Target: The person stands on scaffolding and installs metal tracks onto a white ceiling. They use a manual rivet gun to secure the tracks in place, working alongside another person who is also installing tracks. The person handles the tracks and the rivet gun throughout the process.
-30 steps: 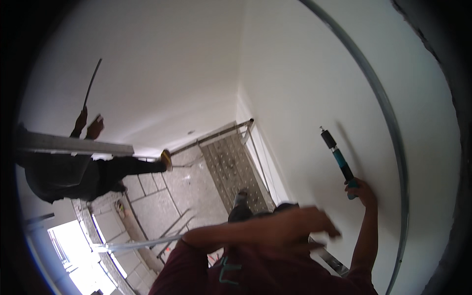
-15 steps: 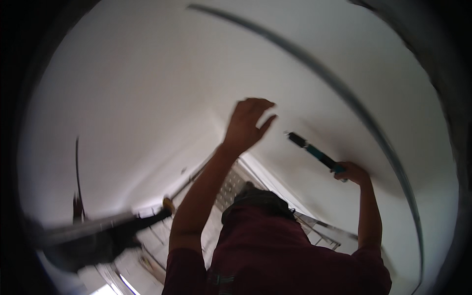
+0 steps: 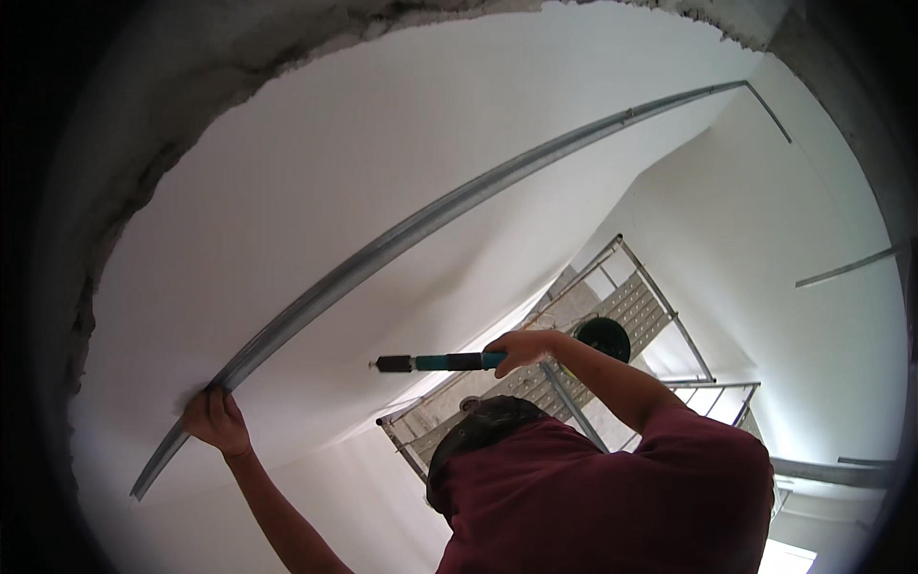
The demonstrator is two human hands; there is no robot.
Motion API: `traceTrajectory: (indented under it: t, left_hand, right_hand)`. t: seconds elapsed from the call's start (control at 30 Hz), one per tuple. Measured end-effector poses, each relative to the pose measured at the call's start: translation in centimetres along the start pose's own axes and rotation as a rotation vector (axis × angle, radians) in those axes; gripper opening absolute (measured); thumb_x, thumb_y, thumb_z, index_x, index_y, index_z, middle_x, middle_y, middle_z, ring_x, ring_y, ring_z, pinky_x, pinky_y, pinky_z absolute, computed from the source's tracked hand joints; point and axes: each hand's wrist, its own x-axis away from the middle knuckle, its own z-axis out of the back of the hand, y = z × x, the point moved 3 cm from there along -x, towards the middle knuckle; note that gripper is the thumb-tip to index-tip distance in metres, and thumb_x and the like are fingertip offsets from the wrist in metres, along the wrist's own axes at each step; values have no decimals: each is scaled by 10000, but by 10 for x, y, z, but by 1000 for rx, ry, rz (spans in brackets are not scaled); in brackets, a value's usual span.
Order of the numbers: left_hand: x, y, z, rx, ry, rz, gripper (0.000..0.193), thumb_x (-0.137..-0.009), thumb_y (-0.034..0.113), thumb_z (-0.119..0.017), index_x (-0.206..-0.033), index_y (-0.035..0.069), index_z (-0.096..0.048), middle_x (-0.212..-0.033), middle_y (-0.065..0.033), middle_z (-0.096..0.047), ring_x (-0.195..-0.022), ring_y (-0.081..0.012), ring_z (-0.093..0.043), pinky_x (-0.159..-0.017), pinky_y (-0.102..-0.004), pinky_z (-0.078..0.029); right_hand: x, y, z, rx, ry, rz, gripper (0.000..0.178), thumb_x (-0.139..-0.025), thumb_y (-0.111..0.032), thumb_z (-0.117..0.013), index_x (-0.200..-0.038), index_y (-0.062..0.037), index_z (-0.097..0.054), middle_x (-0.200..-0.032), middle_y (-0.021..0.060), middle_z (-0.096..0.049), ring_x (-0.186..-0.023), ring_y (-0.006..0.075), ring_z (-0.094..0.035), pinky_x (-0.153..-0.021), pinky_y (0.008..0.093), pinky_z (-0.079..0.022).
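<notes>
A long grey metal track (image 3: pixel 411 230) runs along the white surface, bending from the lower left to the upper right in the fisheye picture. Near its lower left end, my left hand (image 3: pixel 220 421) is closed on the edge, fingertips partly hidden against the metal. My right hand (image 3: pixel 524 352) is wrapped round one end of a tube-shaped teal and black tool (image 3: pixel 435 363). This tool lies nearly level, its small metal tip pointing left, apart from the track.
Scaffolding with a perforated metal deck (image 3: pixel 626 306) stands beyond my right arm. On it is a dark green bucket (image 3: pixel 602 339), partly hidden by my forearm. Rough, broken concrete (image 3: pixel 182 134) borders the upper left. Another metal strip (image 3: pixel 846 268) shows at the right.
My left hand, previously free with fingers apart, is now on the track at the left. The tool in my right hand has swung from slanted to nearly level. The whole view has turned.
</notes>
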Motion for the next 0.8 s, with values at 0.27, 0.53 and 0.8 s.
traceTrajectory:
  t: [0.27,0.53,0.8]
  left_hand:
    - [12,-4,-7,-152,537,-116,153,-949,301,-633,-968,163,-696,-960,-2,-613,-914,-185,-542,-824,-368,-380]
    - [-9,-16,6,-108,619,-123,154,-925,250,-667,-1031,137,-670,-1035,13,-602,-978,-159,-501,-829,-302,-379]
    - [-23,-31,33,-351,647,-358,190,-891,249,-712,-1016,107,-690,-970,-1,-695,-932,-128,-603,-741,-246,-520]
  right_hand:
    - [12,41,-114,-156,515,-65,441,-770,-257,-761,-1123,-37,-615,-796,40,-561,-737,144,-523,-672,311,-460]
    - [18,72,-209,-409,712,-61,410,-730,-132,-756,-1101,-20,-626,-828,9,-595,-757,95,-542,-704,276,-459]
    - [10,61,-247,-672,785,46,430,-673,-49,-733,-1084,12,-623,-866,44,-646,-824,125,-613,-768,290,-487]
